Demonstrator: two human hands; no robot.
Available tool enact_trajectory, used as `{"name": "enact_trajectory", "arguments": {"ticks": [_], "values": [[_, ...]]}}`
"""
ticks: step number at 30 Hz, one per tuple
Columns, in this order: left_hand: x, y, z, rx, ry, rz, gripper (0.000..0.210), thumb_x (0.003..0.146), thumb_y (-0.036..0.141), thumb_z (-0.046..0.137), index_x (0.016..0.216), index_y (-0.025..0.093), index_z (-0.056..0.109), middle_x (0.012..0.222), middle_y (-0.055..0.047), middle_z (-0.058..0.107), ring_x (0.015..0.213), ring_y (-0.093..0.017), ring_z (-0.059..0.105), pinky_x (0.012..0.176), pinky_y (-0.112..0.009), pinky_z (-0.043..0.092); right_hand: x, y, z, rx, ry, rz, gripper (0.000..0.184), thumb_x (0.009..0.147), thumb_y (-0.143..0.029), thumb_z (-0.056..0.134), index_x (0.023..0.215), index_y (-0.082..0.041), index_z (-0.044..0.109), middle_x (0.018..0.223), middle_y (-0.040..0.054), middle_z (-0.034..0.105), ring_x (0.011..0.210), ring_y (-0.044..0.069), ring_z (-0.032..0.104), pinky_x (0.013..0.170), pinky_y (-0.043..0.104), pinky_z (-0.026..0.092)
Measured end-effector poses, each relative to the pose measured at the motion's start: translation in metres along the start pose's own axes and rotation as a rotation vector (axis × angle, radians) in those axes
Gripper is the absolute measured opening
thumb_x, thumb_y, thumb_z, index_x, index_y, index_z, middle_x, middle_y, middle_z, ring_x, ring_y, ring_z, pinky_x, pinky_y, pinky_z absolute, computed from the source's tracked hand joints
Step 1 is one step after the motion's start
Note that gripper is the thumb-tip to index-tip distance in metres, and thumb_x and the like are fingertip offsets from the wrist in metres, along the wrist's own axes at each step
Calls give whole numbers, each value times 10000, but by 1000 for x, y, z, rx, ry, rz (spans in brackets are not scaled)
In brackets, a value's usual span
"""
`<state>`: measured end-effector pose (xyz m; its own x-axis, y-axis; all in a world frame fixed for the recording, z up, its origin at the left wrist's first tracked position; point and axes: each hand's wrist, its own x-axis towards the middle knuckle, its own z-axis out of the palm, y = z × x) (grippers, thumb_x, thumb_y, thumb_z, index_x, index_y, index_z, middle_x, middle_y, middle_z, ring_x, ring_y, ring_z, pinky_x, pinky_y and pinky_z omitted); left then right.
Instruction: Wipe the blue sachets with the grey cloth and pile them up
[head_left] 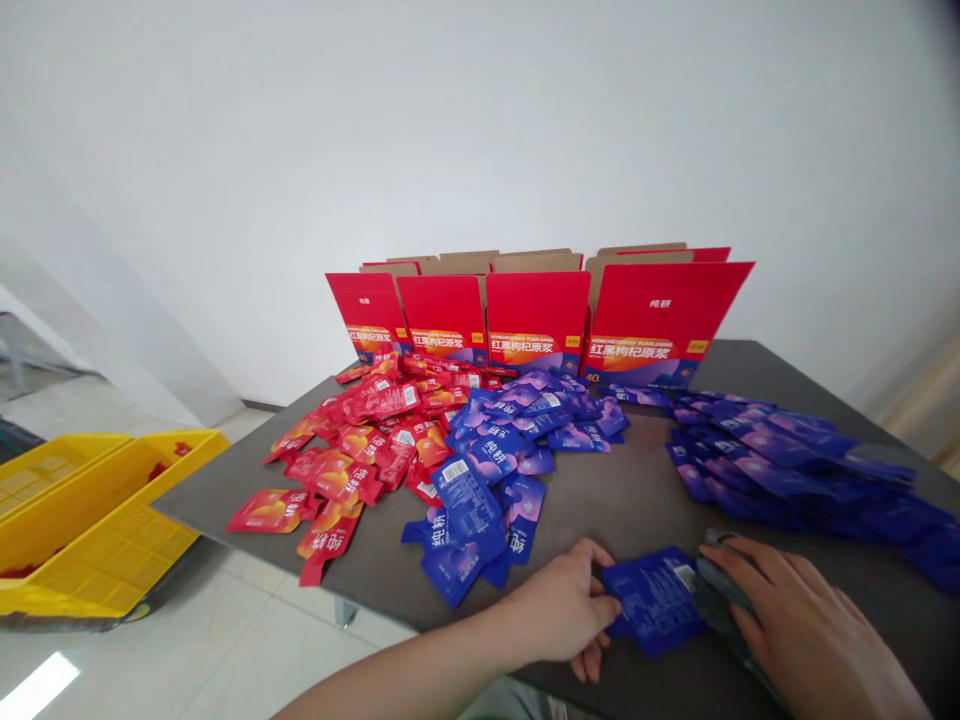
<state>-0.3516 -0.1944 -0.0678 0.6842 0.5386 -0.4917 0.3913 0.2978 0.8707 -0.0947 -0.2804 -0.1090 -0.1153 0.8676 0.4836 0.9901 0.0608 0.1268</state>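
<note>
My left hand [574,612] pinches the left edge of a blue sachet [654,600] low over the dark table, its printed back facing up. At the sachet's right end, my right hand [806,610] is closed on a dark grey cloth [724,605], which touches the sachet. Left of my hands lies a loose heap of blue sachets [495,450], and beyond it a heap of red sachets [375,430]. On the right side, more blue sachets [780,450] lie in an overlapping pile.
A row of upright red cartons [536,310] with raised flaps stands along the table's back, near the white wall. The dark grey table [600,490] ends at a left edge [217,475]. Below it, a yellow crate [127,540] on the floor holds some red sachets.
</note>
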Motion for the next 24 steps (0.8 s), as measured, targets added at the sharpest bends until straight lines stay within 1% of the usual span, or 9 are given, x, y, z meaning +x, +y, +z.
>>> {"name": "enact_trajectory", "arguments": {"ticks": [2, 5, 8, 11, 15, 17, 19, 21, 24], "values": [[1, 0, 0, 9, -2, 0, 386, 888, 130, 526, 1239, 209, 385, 619, 108, 520, 351, -105, 514, 375, -192, 453, 2, -14, -5, 8, 30, -77, 440, 863, -207, 501, 1272, -266, 651, 1261, 71, 661, 1100, 268, 615, 842, 427, 531], [1, 0, 0, 48, -6, 1, 349, 896, 111, 493, 1220, 203, 402, 606, 106, 516, 355, -108, 513, 362, -187, 446, 2, -31, -5, 25, 52, -209, 535, 803, -124, 527, 1279, -333, 652, 1284, 15, 666, 1145, 252, 597, 876, 390, 517], [0, 0, 0, 60, -4, -4, 330, 888, 97, 489, 1194, 200, 419, 613, 104, 524, 353, -105, 515, 344, -182, 440, 0, -32, 3, 12, 39, -203, 567, 801, -85, 514, 1290, -337, 653, 1281, 8, 673, 1156, 252, 593, 871, 381, 520], [-1, 1, 0, 45, 5, -6, 339, 874, 91, 503, 1184, 201, 426, 616, 107, 530, 342, -103, 509, 326, -179, 431, -5, -17, 11, -9, 15, -130, 530, 827, -100, 492, 1288, -299, 661, 1249, 41, 686, 1117, 264, 611, 820, 396, 534], [-1, 3, -1, 14, -3, -13, 349, 861, 78, 495, 1179, 200, 421, 586, 113, 522, 340, -107, 512, 338, -182, 442, -14, 15, 19, -59, -39, -28, 482, 870, -131, 448, 1268, -280, 675, 1267, 73, 683, 1121, 287, 623, 785, 430, 542], [0, 2, -1, 7, -11, -30, 367, 844, 56, 484, 1175, 196, 412, 566, 113, 522, 343, -117, 518, 344, -190, 450, -16, 28, 20, -77, -60, 25, 461, 897, -157, 432, 1271, -276, 673, 1280, 86, 679, 1127, 294, 627, 776, 441, 544], [2, 1, -1, 4, -8, -44, 387, 827, 41, 480, 1176, 193, 406, 555, 112, 524, 344, -122, 522, 352, -195, 458, -15, 32, 18, -84, -57, 53, 445, 907, -177, 427, 1274, -252, 669, 1277, 103, 678, 1113, 300, 633, 776, 451, 547], [4, 0, 0, 3, -6, -51, 396, 822, 37, 482, 1176, 194, 401, 553, 114, 525, 341, -117, 521, 364, -195, 466, -10, 24, 11, -73, -34, 27, 447, 896, -182, 446, 1284, -247, 659, 1270, 98, 677, 1098, 296, 634, 789, 455, 548], [7, 0, 0, 1, -15, -60, 397, 825, 31, 480, 1174, 199, 391, 560, 114, 533, 340, -118, 522, 360, -200, 472, 3, -10, -5, 0, 18, -112, 491, 844, -130, 489, 1266, -309, 665, 1256, 37, 686, 1107, 257, 629, 818, 410, 542]]}}
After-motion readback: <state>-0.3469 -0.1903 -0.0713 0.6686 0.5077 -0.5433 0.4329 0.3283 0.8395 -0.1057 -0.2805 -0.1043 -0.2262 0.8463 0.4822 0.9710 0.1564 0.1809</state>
